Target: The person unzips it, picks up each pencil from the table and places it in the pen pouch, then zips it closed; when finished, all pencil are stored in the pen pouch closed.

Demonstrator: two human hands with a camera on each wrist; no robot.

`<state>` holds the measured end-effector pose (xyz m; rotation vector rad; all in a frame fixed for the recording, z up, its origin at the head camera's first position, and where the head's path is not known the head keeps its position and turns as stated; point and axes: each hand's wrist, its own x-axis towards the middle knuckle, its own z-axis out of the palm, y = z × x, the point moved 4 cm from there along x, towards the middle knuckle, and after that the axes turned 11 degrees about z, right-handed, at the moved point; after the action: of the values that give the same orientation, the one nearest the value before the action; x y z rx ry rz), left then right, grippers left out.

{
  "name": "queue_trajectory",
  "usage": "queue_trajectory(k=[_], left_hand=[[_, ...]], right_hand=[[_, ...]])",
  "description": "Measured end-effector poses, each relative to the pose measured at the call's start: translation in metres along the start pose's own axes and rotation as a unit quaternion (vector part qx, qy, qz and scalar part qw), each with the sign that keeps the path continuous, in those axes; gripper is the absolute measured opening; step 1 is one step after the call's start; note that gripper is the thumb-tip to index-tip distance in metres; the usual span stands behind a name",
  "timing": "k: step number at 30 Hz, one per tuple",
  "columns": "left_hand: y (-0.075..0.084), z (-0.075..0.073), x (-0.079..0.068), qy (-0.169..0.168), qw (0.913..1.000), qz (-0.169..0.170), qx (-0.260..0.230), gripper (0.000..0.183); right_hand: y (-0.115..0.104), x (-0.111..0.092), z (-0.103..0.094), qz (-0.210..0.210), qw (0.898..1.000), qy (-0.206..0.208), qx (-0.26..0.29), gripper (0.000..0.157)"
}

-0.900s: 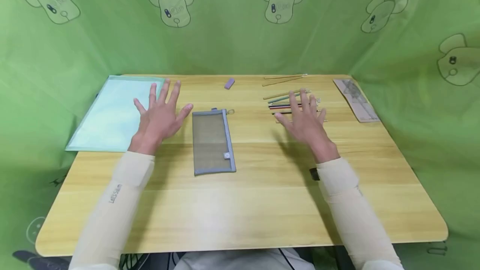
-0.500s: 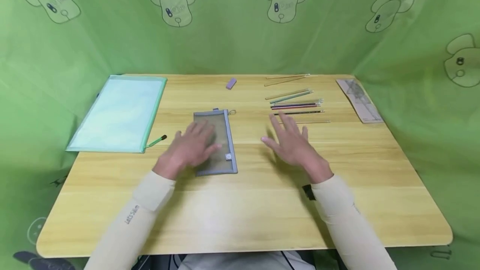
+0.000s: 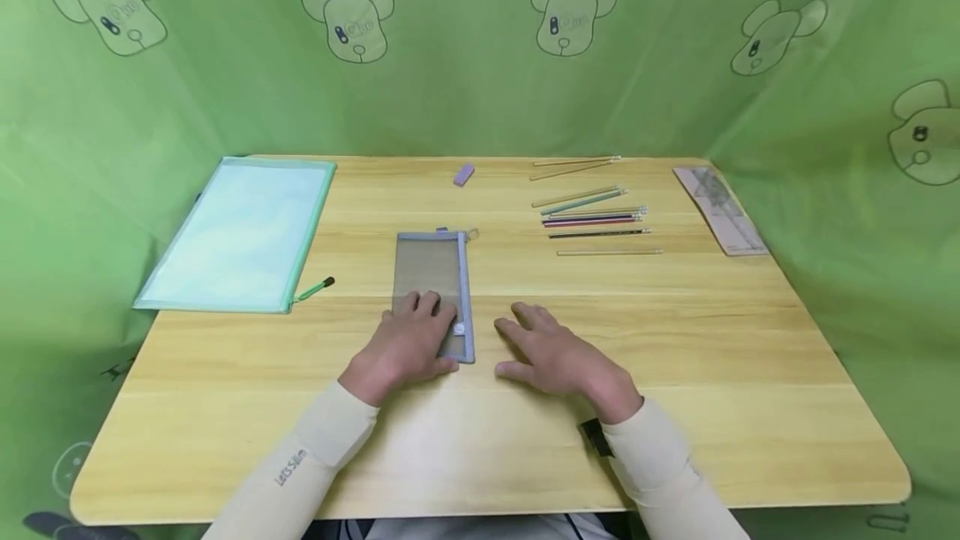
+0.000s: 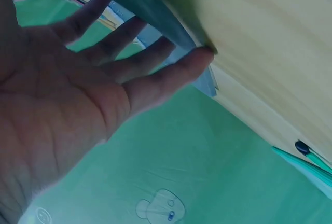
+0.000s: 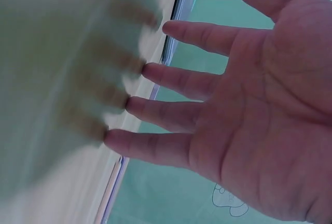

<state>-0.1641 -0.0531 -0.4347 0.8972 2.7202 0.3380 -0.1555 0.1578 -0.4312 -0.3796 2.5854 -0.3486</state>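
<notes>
Mesh pencil pouch (image 3: 433, 273) lies flat at the near middle of the worktop (image 3: 675, 373), its near end under the left hand (image 3: 405, 346), whose fingers lie straight on the mesh, gripping nothing. Just beside it, the right hand (image 3: 558, 358) rests spread on the wood, empty. The pouch looks light, soft and floppy; its bound edge probably offers the surest hold. Farther off lie pencils (image 3: 592, 215) and a green folder (image 3: 240, 232)
</notes>
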Motion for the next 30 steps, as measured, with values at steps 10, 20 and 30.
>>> queue_trajectory(k=[10,20,30], left_hand=[[0.019,0.007,-0.001,0.060,0.9950,0.074,0.030,0.042],[0.015,0.007,-0.004,0.151,0.9809,0.116,-0.037,0.014],[-0.014,-0.027,-0.032,0.359,0.9079,0.089,-0.197,0.015]], right_hand=[[-0.015,-0.007,0.014,-0.041,0.998,0.049,0.019,0.064],[-0.011,-0.008,0.012,-0.038,0.995,0.067,0.069,0.066],[0.019,-0.001,-0.007,0.038,0.988,0.093,0.120,0.066]])
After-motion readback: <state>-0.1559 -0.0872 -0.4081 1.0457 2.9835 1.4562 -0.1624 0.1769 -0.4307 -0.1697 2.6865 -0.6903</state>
